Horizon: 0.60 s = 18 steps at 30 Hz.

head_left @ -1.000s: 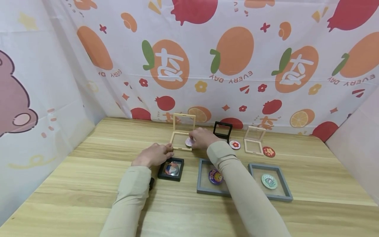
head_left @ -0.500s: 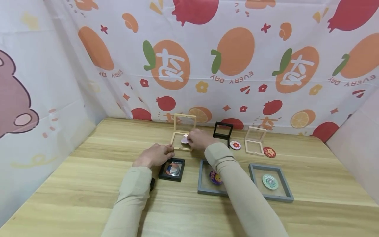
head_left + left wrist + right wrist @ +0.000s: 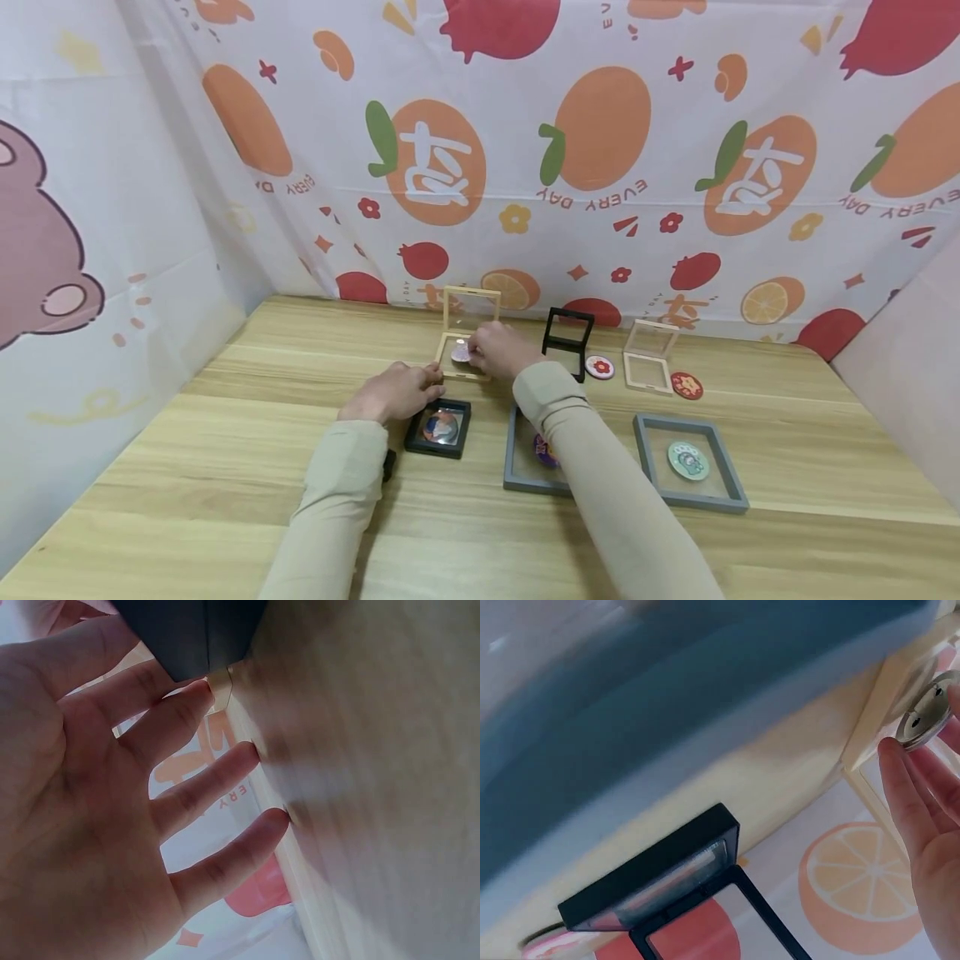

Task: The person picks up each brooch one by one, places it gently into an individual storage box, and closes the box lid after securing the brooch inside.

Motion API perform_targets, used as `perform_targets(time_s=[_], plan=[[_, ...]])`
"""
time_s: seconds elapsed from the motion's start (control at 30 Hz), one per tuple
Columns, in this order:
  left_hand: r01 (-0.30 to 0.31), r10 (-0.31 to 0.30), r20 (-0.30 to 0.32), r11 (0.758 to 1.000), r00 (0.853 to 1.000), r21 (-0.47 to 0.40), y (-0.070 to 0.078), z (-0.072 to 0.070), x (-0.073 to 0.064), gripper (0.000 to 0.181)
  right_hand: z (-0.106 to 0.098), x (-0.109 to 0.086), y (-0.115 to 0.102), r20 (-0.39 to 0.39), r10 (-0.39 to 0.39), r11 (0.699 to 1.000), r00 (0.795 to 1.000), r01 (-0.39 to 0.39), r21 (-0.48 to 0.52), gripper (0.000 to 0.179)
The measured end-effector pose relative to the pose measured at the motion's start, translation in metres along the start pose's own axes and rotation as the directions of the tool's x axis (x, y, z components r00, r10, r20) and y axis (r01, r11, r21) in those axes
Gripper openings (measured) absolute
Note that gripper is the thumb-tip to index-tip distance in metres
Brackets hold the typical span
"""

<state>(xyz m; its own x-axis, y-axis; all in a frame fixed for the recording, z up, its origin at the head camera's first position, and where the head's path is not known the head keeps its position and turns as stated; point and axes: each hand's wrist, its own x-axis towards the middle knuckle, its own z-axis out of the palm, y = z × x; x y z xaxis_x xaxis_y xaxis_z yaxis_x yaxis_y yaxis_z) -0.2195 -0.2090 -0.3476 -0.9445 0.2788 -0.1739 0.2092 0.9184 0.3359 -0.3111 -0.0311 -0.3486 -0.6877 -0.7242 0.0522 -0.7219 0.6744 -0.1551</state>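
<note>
My right hand point(image 3: 504, 350) pinches a round button badge point(image 3: 459, 352) over the base of an open, light-wood-coloured display frame point(image 3: 471, 291). In the right wrist view the metal back of the badge point(image 3: 924, 718) shows, held at its edge by the fingertips. My left hand point(image 3: 393, 392) lies with fingers spread at the left front corner of that frame. The left wrist view shows its fingers point(image 3: 217, 866) fairly straight, tips on the table. Just in front of the left hand is a dark display case point(image 3: 438, 452) with a picture badge point(image 3: 440, 427) inside.
Right of the hands stand an open black frame point(image 3: 567, 342) and an open pale frame point(image 3: 649, 372), with a white flower badge point(image 3: 600, 367) and a red badge point(image 3: 687, 385). Nearer are grey frames point(image 3: 513, 467) point(image 3: 705, 501); one is partly under my right forearm. A printed cloth point(image 3: 517, 150) hangs behind.
My right hand has moved slightly left with the badge, further over the frame's base, and the badge now stands more tilted. The left hand stays at the frame's corner.
</note>
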Motion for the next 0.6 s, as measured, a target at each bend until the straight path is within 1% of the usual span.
perform_targets(time_s=[0.2, 0.43, 0.5, 0.6], plan=[[-0.011, 0.011, 0.0, 1.0, 1.0, 0.006, 0.0009, -0.0009, -0.0013, 0.042, 0.0056, 0.0012, -0.0008, -0.012, -0.013, 1.0, 1.0, 0.013, -0.02, 0.012], [-0.024, 0.024, -0.008, 1.0, 1.0, 0.003, 0.0001, -0.0012, -0.0014, 0.041, 0.0062, 0.0005, -0.0005, 0.0, -0.039, 0.998, 0.999, 0.039, -0.044, 0.012], [-0.015, 0.015, -0.005, 1.0, 1.0, -0.006, -0.0007, -0.0003, -0.0007, 0.041, 0.0063, -0.0004, -0.0012, 0.019, -0.039, 0.997, 0.999, 0.041, -0.059, 0.017], [-0.008, 0.008, 0.001, 1.0, 1.0, -0.006, -0.0015, 0.0, -0.0004, 0.042, 0.007, -0.0014, -0.0023, 0.07, -0.027, 0.995, 0.997, 0.033, -0.092, 0.031]])
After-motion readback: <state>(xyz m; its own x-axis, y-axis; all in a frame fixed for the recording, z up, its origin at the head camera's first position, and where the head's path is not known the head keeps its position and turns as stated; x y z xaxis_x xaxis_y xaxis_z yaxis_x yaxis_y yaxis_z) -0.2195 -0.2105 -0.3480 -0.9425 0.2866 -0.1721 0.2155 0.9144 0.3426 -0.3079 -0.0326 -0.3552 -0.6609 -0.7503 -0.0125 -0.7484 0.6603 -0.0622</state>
